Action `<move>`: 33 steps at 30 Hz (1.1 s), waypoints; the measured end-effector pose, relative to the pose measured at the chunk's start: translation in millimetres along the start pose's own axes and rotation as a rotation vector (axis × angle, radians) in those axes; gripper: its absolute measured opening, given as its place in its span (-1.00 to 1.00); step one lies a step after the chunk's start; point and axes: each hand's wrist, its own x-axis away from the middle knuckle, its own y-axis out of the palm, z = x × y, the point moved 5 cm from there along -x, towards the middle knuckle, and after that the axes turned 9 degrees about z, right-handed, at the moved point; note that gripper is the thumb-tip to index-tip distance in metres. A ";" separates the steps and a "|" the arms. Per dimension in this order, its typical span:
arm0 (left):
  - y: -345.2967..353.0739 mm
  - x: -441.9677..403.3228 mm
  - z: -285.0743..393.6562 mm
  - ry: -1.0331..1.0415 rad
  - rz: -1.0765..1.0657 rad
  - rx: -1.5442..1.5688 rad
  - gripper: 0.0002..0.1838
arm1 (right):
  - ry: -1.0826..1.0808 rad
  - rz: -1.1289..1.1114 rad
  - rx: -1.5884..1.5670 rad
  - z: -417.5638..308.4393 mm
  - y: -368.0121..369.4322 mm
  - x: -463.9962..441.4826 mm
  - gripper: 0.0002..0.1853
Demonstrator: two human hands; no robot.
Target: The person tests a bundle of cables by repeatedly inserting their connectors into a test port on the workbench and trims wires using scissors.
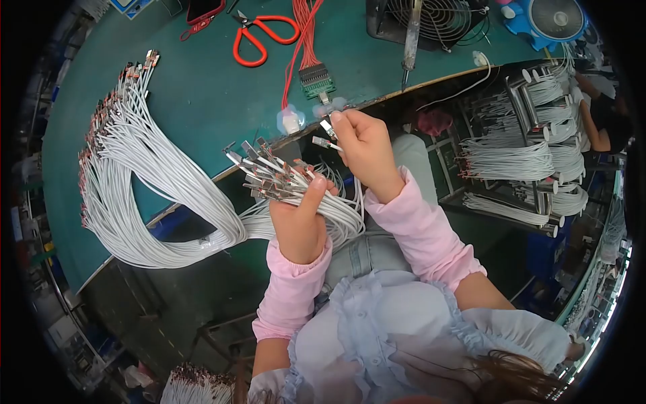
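Observation:
My left hand (299, 229) is closed round a bundle of white cables (343, 222), thumb on top. Their metal plug ends (266, 168) fan out above the fingers. Just past the table edge, my right hand (369, 151) pinches a white cable near its metal plug (328, 128); another plug (326, 143) sticks out below those fingertips. Beyond the right fingertips, a small green circuit board (317, 82) with a metal connector at its near end lies on the table. Red wires (306, 40) run from it. My palms are hidden.
A large looped bundle of white cables (168, 168) lies on the green table (195, 94) and hangs over its edge. Red-handled cutters (266, 39), a soldering iron (410, 50), a black fan (431, 20) and a blue fan (553, 20) are along the back. Cable bundles hang on a rack (531, 108) at right.

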 end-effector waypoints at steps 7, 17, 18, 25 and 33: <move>5.0 8.9 1.8 0.053 -0.004 -0.024 -0.71 | 0.023 -0.099 0.077 -15.7 -5.6 0.2 -0.74; 10.7 11.9 3.0 0.072 0.000 -0.026 -0.71 | -0.577 -0.947 -1.163 -160.7 -45.9 98.5 -0.68; 12.2 12.2 2.6 0.078 -0.009 -0.037 -0.72 | -0.591 -0.954 -1.157 -170.5 -43.8 98.1 -0.68; 11.9 16.4 5.4 0.120 0.004 -0.068 -0.73 | -0.453 -1.338 -1.412 -192.2 -30.9 111.7 -0.51; 13.0 16.0 5.0 0.117 -0.010 -0.064 -0.73 | -0.478 -1.426 -1.532 -197.3 -28.5 110.1 -0.52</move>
